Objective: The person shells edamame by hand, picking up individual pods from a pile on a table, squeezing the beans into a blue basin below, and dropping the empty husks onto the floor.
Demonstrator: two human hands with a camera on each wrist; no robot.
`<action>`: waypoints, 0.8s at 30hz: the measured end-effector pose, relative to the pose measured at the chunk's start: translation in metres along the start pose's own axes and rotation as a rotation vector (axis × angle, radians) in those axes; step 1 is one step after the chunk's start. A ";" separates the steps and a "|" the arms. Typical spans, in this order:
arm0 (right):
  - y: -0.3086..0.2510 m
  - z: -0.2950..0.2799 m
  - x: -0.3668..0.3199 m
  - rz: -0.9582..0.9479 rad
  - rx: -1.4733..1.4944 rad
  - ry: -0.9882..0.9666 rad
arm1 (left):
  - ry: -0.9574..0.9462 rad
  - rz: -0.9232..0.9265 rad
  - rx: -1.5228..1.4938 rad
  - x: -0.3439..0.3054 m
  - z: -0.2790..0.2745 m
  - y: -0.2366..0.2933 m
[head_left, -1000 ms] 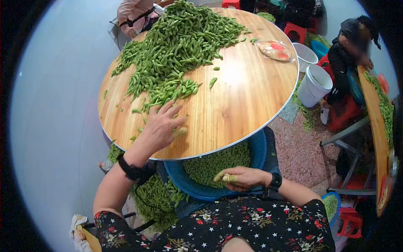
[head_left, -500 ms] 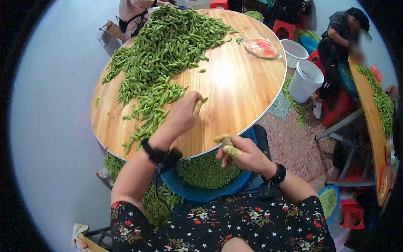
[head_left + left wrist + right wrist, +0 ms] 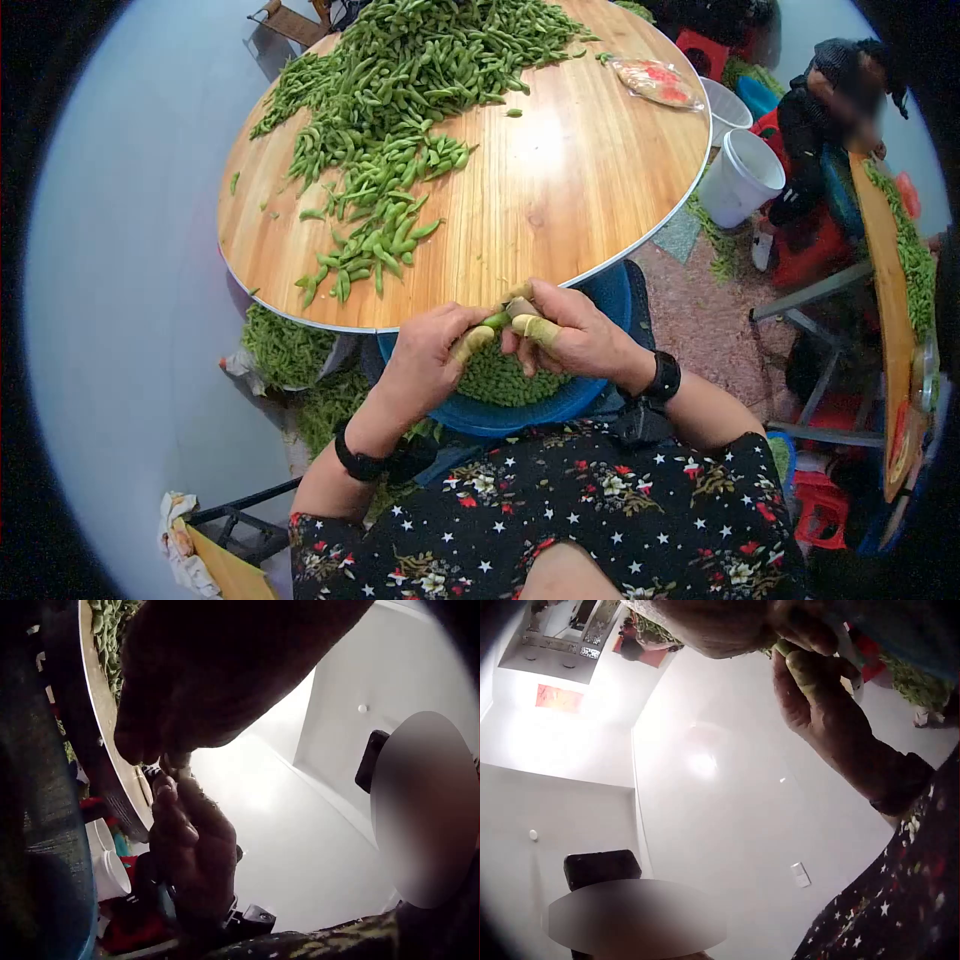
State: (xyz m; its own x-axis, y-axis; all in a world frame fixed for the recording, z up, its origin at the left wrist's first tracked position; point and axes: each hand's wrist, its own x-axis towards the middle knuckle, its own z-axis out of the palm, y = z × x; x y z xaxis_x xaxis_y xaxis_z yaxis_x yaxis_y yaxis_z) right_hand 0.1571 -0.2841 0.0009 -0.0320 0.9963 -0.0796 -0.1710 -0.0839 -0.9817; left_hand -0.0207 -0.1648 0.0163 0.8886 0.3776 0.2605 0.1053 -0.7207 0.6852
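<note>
A green edamame pod [image 3: 497, 320] is held between the two hands over the table's near edge. My left hand [image 3: 430, 350] pinches its left end between thumb and fingers. The right hand [image 3: 580, 330] pinches the pod's other end, its curled fingers meeting the left fingertips. Yellowish-tan coverings wrap the right thumb [image 3: 537, 328] and index finger, with a greyish patch between them. Beneath the hands stands a blue basin [image 3: 480, 418] of shelled green beans [image 3: 510, 380]. The wrist views show both hands dark and close together.
A large heap of edamame pods [image 3: 430, 75] covers the far left of the round wooden table [image 3: 580, 200], trailing toward me. A plastic-wrapped packet [image 3: 655, 82] lies at the right. White buckets [image 3: 742, 180] stand on the floor beyond. Another person [image 3: 840, 95] sits at a side table [image 3: 880, 300].
My left hand first drew pods nearer across the table, then came back with one pod to the right hand. The right hand rose from over the basin to meet it.
</note>
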 end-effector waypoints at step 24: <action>-0.006 0.011 -0.016 -0.097 -0.898 -0.070 | -0.061 0.037 0.126 -0.018 0.006 0.006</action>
State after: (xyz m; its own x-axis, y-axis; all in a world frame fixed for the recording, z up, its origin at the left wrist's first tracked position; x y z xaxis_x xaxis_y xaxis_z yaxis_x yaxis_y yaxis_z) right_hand 0.1473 -0.2998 0.0098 -0.1226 0.9924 -0.0072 0.6557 0.0755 -0.7512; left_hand -0.0332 -0.1794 0.0122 0.9181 0.3160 0.2391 0.1239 -0.8021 0.5842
